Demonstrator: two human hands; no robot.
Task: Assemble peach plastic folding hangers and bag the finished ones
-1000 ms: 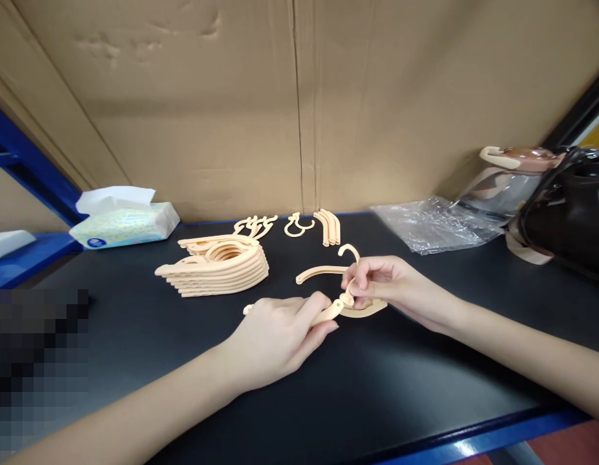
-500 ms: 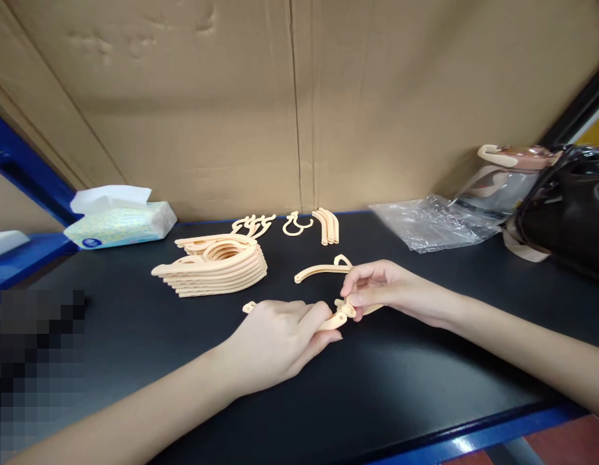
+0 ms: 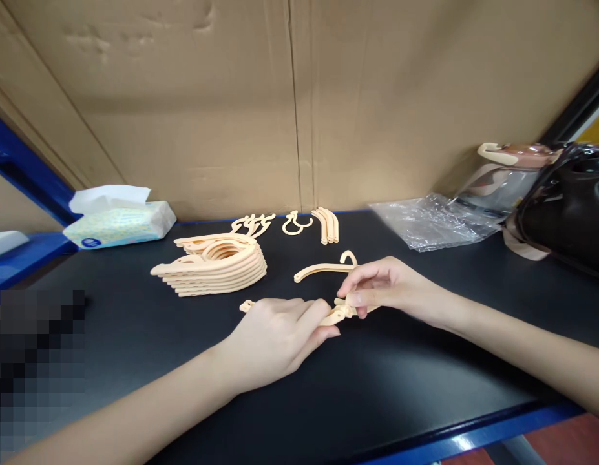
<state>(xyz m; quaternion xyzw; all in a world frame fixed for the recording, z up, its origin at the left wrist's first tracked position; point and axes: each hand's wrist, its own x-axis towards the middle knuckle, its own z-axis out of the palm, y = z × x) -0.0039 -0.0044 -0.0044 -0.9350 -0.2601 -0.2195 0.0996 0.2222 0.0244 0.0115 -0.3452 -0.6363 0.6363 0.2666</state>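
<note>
- Your left hand (image 3: 282, 336) was closed around a cream hanger arm (image 3: 334, 318), one end showing past the fingertips, the other beyond the knuckles.
- Your right hand (image 3: 389, 287) pinched a cream hook piece (image 3: 353, 257) between thumb and fingers; its curved tip rose behind them, and its base met the near end of the hanger arm.
- A curved strip (image 3: 321, 268) lay on the black counter (image 3: 289, 420) just beyond your hands, its right end hidden.
- To the left stood a neat stack of hanger parts (image 3: 253, 268).
- Farther back lay loose hooks (image 3: 253, 225) and a row of curved strips (image 3: 327, 226).
- At the edges were a tissue pack (image 3: 122, 223), clear plastic film (image 3: 425, 226), a bottle (image 3: 519, 184) and a dark bag (image 3: 577, 213).
</note>
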